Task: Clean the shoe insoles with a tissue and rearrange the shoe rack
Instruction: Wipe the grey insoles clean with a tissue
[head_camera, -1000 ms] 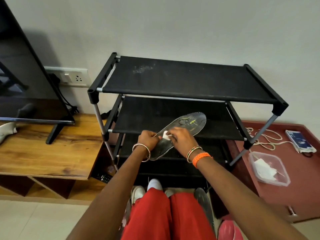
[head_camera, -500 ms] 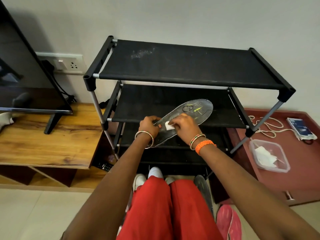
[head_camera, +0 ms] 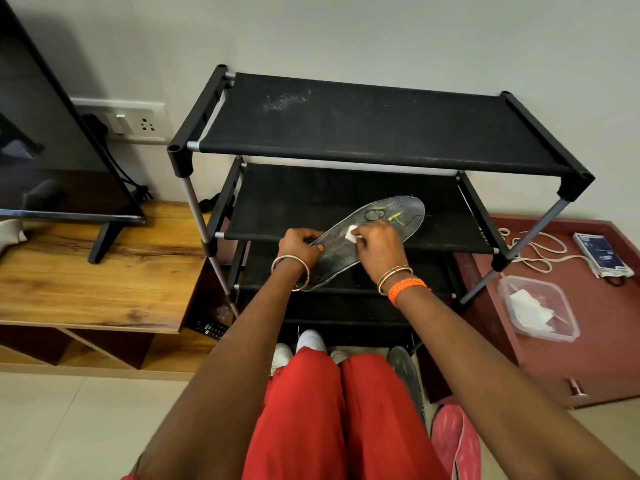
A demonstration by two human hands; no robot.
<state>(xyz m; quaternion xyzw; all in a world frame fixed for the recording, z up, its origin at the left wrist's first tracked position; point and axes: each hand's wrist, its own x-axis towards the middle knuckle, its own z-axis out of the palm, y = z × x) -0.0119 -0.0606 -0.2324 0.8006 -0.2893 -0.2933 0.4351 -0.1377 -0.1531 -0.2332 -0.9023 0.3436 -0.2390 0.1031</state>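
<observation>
Reaching forward over red-clad knees, both forearms converge in front of the shoe rack [head_camera: 381, 133], the landmark for everything else. At the person's feet, nearest of all, white shoes [head_camera: 310, 341] and a second grey insole [head_camera: 407, 374] lie on the floor just before the rack's base, with a pink slipper [head_camera: 455, 439] to the right of them. Higher up, the left hand [head_camera: 298, 245] curls round the near, heel end of the grey insole [head_camera: 374, 237], fingers wrapped over its edge, a bangle at the wrist. The right hand [head_camera: 379, 249], wearing bangles and an orange band, bends down at the wrist and pinches a small white tissue [head_camera: 353, 233] against the insole's upper face, about midway along it. That insole is held in front of the rack's middle shelf (whether it touches the shelf cannot be told), tilted, its long axis running from lower left near the hands up and away to the right, the broad toe end pointing toward the rack's back right. Right of the rack, on a maroon surface, sits a clear container [head_camera: 540, 310] with white tissues inside. Left of the rack stands a wooden TV unit [head_camera: 104, 278].
</observation>
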